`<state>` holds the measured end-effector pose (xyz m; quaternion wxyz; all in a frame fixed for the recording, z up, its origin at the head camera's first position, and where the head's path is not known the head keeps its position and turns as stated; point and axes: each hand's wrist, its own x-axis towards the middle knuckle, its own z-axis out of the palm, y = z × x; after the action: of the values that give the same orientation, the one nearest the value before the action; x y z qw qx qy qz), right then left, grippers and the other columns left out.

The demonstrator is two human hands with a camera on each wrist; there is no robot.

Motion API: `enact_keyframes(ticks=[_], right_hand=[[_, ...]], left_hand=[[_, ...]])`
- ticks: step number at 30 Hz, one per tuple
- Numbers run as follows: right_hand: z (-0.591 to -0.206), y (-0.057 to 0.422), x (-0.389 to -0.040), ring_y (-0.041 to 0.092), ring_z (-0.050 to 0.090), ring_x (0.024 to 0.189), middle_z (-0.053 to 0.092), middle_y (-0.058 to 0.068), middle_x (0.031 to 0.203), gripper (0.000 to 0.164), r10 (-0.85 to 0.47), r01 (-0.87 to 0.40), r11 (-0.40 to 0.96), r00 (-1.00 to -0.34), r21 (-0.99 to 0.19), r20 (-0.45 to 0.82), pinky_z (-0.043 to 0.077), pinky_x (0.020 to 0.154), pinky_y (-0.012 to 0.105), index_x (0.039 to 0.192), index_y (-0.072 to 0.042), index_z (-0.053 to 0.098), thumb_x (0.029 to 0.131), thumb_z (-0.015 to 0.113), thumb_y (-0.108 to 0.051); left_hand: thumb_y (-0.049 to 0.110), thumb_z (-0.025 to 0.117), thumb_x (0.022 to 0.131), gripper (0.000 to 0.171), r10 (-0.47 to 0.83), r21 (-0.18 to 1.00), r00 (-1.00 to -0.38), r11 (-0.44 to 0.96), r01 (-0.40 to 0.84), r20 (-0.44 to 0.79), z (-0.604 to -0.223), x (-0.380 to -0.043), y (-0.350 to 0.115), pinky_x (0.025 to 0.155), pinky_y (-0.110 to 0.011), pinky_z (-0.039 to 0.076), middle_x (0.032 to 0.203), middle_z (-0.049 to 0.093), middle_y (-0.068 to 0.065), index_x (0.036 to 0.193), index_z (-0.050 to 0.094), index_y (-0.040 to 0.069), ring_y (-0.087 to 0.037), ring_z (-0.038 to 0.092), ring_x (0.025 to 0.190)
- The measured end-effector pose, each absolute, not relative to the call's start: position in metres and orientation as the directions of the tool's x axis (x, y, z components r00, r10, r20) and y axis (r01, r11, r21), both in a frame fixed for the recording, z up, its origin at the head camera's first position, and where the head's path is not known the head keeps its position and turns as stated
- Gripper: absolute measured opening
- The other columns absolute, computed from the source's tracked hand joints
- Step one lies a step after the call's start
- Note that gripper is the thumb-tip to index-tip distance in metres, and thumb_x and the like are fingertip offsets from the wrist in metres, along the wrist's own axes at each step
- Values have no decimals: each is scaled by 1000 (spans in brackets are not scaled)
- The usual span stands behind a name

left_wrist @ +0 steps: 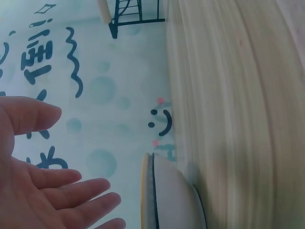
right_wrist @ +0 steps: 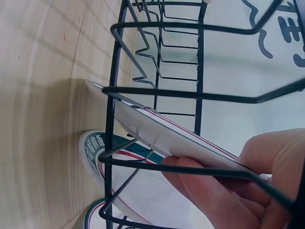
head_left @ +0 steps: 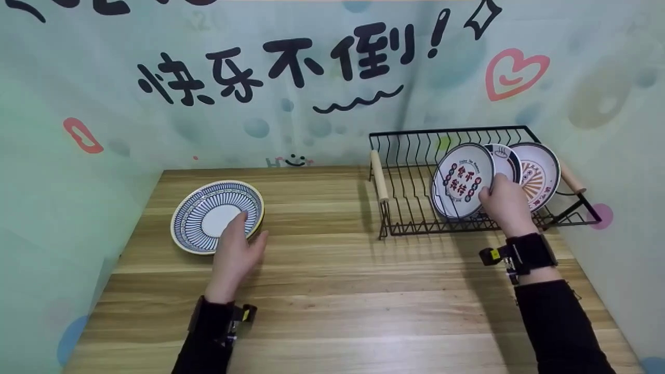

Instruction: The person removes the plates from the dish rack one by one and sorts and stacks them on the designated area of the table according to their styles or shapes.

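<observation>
Plate (head_left: pixel 460 182) tilted in rack (head_left: pixel 380 179), patterned bowl (head_left: pixel 214 217)

left grip (head_left: pixel 238 255) hangs loose, right grip (head_left: pixel 508 205) pinches.

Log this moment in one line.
right hand: grips red-lettered plate in black wire dish rack; left hand: empty, near blue-striped bowl; also racked: two plates

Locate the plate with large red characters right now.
In the head view, the red-lettered plate stands right of centre in the black wire rack, just left of the dark-banded plate, its right edge in the person's right grip.
</observation>
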<state>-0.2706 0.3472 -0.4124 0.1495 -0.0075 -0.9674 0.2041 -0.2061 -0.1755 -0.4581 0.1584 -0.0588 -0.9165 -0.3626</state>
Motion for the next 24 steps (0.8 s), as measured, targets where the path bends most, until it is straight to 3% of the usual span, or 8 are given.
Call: enact_keyframes(ticks=[10, 24], right_hand=[[-414, 343, -267, 47, 53, 59, 54, 32, 70, 17, 90, -61, 914, -933, -401, 348, 41, 53, 59, 85, 10, 49, 92, 49, -6], [-406, 345, -263, 48, 54, 65, 56, 35, 77, 18, 127, -28, 902, -937, -431, 326, 43, 57, 58, 89, 11, 51, 92, 47, -6]], left_hand=[[19, 68, 91, 64, 13, 651, -949, 724, 227, 316, -460, -209, -161, 112, -52, 32, 136, 48, -35, 139, 41, -15, -47, 44, 129], [24, 68, 92, 69, 61, 653, -959, 720, 235, 278, -459, -214, -143, 113, -53, 31, 140, 45, -34, 141, 38, -14, -46, 42, 131]])
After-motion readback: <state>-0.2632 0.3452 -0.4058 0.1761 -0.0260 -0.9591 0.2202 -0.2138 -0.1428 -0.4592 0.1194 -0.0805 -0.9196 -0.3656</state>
